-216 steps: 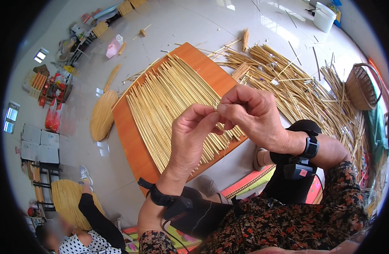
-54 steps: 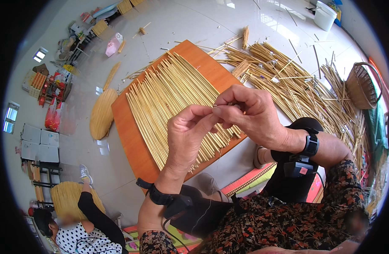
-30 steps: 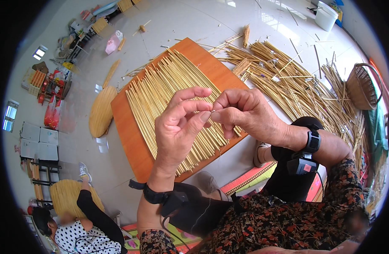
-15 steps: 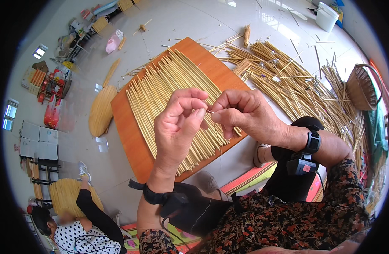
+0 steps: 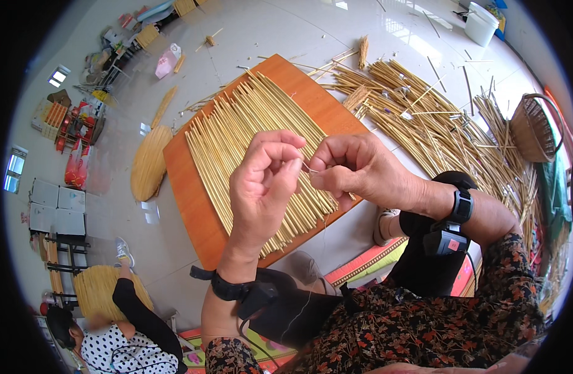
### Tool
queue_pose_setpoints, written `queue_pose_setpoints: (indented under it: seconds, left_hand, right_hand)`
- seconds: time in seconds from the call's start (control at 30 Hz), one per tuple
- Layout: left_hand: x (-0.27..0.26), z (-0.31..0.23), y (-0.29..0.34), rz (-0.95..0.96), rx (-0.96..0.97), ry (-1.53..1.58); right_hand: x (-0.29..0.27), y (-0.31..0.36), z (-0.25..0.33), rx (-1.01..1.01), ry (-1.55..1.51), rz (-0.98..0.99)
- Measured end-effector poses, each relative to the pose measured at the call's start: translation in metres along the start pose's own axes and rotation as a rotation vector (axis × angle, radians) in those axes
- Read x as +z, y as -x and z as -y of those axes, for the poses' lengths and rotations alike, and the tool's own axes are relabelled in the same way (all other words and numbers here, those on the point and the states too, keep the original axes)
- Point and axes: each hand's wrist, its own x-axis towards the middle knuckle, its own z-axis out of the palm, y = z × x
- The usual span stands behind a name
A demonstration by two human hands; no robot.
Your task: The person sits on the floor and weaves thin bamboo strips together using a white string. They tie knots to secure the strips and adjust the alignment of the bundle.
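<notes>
Above the straw mat, my left hand (image 5: 266, 184) is closed in a pinch of thumb and forefinger on what looks like a thin needle (image 5: 307, 166), its far fingers curled. Facing it, my right hand (image 5: 361, 167) pinches a fine thread at the needle's end; the fingertips of both hands almost meet. Loose pale thread (image 5: 326, 230) hangs below the right hand, and a length also lies over my dark trouser leg. Beneath the hands, a flat mat of stalks laid side by side (image 5: 243, 137) rests on a brown wooden board (image 5: 193, 206).
Many loose stalks (image 5: 411, 118) are heaped on the floor at the right, beside a wicker basket (image 5: 533, 131). A white bucket (image 5: 481, 25) stands at the far right. An oval straw piece (image 5: 150, 165) lies left of the board. Another person (image 5: 121, 343) sits at the lower left.
My right hand has turned slightly and shifted a little, its fingers curling more. A bit more of the thin strand shows between the fingertips. My left hand has hardly moved.
</notes>
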Motion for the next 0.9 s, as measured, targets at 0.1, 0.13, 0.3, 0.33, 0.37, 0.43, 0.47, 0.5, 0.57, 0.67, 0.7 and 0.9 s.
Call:
queue_pose_setpoints:
  seconds: [0.1,0.13,0.3,0.33,0.37,0.43,0.47,0.5,0.57,0.67,0.7,0.9]
  left_hand:
    - [-0.002,0.001,-0.001,-0.116,-0.169,0.306]
    - [-0.005,0.0,-0.002,-0.161,-0.24,0.439]
    - [-0.029,0.027,-0.011,-0.212,-0.336,0.859]
    - [-0.031,0.026,-0.009,-0.22,-0.337,0.834]
    - [-0.033,0.031,-0.01,-0.213,-0.332,0.874]
    - [-0.039,0.041,-0.01,-0.218,-0.33,0.883]
    - [-0.043,0.046,-0.011,-0.222,-0.328,0.854]
    - [-0.047,0.05,-0.009,-0.226,-0.326,0.824]
    - [-0.053,0.057,-0.008,-0.186,-0.368,0.656]
    - [-0.041,0.055,0.001,-0.071,-0.475,0.452]
    - [-0.033,0.053,0.005,0.001,-0.523,0.402]
    - [0.009,0.033,0.04,0.237,-0.642,0.299]
  right_hand:
    - [-0.004,0.0,0.003,0.079,-0.066,0.079]
    - [-0.005,0.0,0.003,0.062,-0.046,0.112]
    - [-0.014,-0.002,-0.001,0.036,0.048,0.208]
    - [-0.017,-0.006,-0.014,-0.033,0.075,0.23]
    - [-0.02,-0.006,-0.014,-0.034,0.089,0.223]
    - [-0.025,-0.005,-0.009,-0.039,0.057,0.223]
    - [-0.027,-0.003,-0.005,-0.044,0.058,0.214]
    - [-0.032,-0.005,-0.009,-0.065,-0.08,0.257]
    - [-0.037,-0.007,-0.011,-0.129,-0.278,0.302]
    - [-0.052,-0.006,-0.012,-0.251,-0.314,0.329]
    - [-0.058,-0.006,-0.015,-0.271,-0.321,0.313]
    - [-0.066,-0.008,-0.037,-0.242,-0.218,0.029]
